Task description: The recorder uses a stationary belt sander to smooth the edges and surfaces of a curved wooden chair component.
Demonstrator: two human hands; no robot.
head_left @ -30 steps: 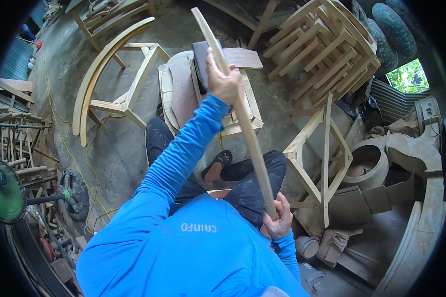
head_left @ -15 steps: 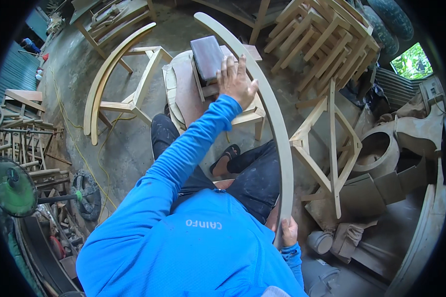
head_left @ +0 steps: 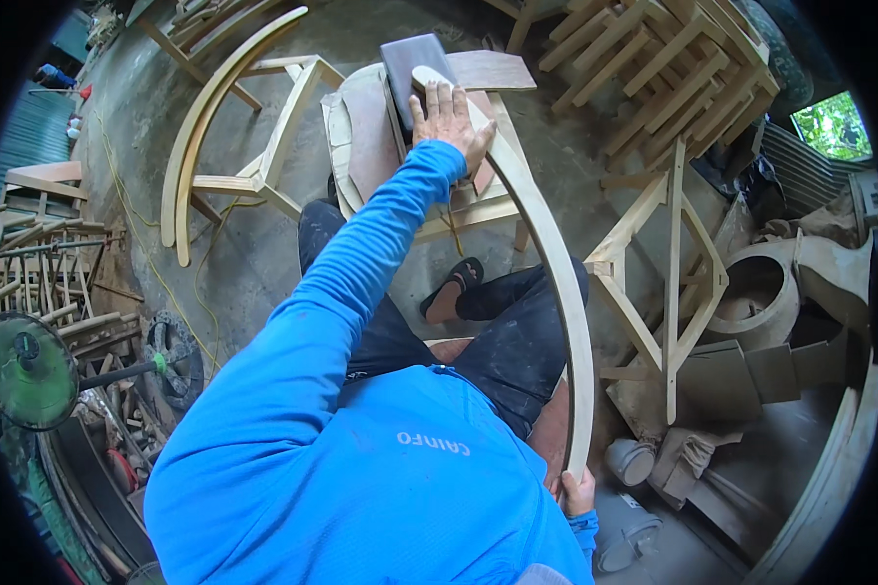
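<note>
A long curved wooden strip (head_left: 563, 292) arcs from beside my right thigh to a flat grey-purple block (head_left: 413, 60) in front of me. Its rounded far tip overlaps the block's right side. My left hand (head_left: 446, 122) lies over the strip just behind that tip, fingers stretched flat and thumb toward its right edge. At the near end, my right hand (head_left: 576, 493) grips the strip beside my hip, its fingers partly hidden. Beneath the block and around it is a wooden stand (head_left: 478, 210) with thin boards (head_left: 366, 146) beside it.
Two more curved strips (head_left: 179, 180) lean on a wooden frame (head_left: 278, 146) at left. To the right stand another frame (head_left: 644, 283) and a stack of frames (head_left: 663, 73). A yellow cord (head_left: 117, 185) crosses the floor. Weight plates (head_left: 29, 366) are on the far left.
The strip's far end has swung left and now overlaps the block. My left hand has shifted slightly left from beside the strip to on top of it. My right hand keeps its grip.
</note>
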